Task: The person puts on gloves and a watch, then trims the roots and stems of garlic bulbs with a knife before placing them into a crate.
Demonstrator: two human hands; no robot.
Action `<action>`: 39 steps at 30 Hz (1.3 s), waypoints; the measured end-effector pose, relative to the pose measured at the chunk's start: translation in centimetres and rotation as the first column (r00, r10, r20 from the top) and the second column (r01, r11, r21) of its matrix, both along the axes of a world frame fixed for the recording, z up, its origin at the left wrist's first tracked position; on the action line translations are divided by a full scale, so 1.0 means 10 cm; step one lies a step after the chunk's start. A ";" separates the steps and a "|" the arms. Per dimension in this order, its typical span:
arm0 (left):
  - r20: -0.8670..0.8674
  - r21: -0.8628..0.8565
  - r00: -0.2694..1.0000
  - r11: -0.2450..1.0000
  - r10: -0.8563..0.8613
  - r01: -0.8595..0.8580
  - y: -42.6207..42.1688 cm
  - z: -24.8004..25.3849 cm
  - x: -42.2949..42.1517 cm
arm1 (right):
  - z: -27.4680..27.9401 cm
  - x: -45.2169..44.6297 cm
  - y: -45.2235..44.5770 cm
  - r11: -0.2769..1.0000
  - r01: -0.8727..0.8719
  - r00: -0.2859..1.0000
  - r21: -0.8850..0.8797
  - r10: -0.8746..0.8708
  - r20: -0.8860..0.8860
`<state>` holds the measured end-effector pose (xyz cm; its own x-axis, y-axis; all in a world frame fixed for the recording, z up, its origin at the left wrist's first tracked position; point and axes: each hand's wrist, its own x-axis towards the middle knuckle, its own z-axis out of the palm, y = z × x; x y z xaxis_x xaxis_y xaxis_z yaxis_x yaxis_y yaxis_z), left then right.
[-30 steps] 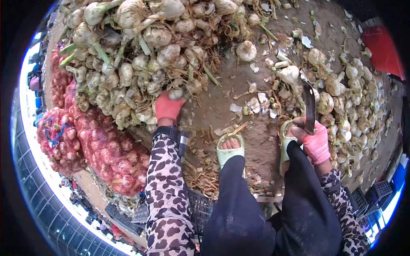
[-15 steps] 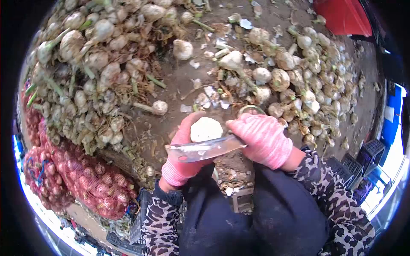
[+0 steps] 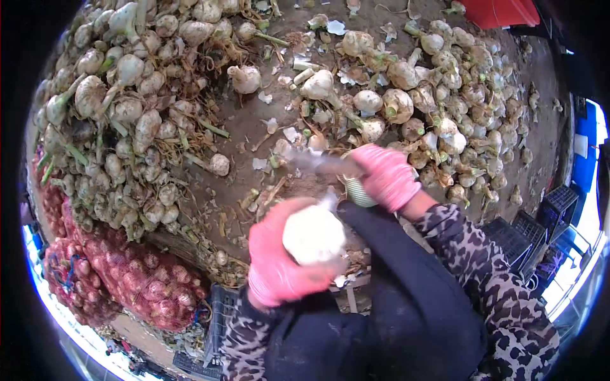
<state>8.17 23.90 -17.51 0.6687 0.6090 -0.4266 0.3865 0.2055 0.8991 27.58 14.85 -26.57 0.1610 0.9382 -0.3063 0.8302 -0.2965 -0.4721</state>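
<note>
My left hand (image 3: 270,257), in a pink glove, is wrapped round a peeled white garlic bulb (image 3: 314,235) in front of my lap. My right hand (image 3: 386,176), gloved in the same pink, grips a knife (image 3: 318,162). Motion smears the blade, which points left over the ground, apart from the bulb. Just below the right hand, at my knee, a pale green striped round object (image 3: 360,192) shows in part; its kind is unclear. Scraps of peel and cut stalk (image 3: 302,76) lie on the ground beyond the hands.
Untrimmed garlic with stalks (image 3: 127,108) is heaped at the left. Another garlic pile (image 3: 470,114) spreads over the right. Filled red mesh sacks (image 3: 143,279) lie at the lower left. Black crates (image 3: 508,238) stand at the right, and a red container (image 3: 502,13) is at the top right.
My right hand has lifted the knife up and away from the bulb. My left hand has brought the bulb down, nearer my body. The head view has shifted slightly right.
</note>
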 end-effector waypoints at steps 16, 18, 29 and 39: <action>0.098 -0.552 0.873 0.756 0.478 -0.352 0.00 -0.54 -0.08 | 0.48 -0.19 0.28 0.975 0.133 0.644 0.175 0.049 -0.764; -0.003 -0.453 0.925 0.824 0.381 -0.341 0.01 -0.57 -0.09 | 0.50 -0.18 0.32 0.967 0.107 0.807 0.232 0.052 -0.588; 0.149 -0.299 0.843 0.836 0.517 -0.460 0.21 -0.60 -0.28 | -0.16 0.08 -0.03 0.928 0.328 0.829 -0.180 -0.373 -0.416; -0.087 0.790 0.990 0.614 0.109 0.002 0.34 -0.56 0.04 | 0.39 -0.16 0.50 0.984 0.084 0.908 0.160 -0.009 -0.419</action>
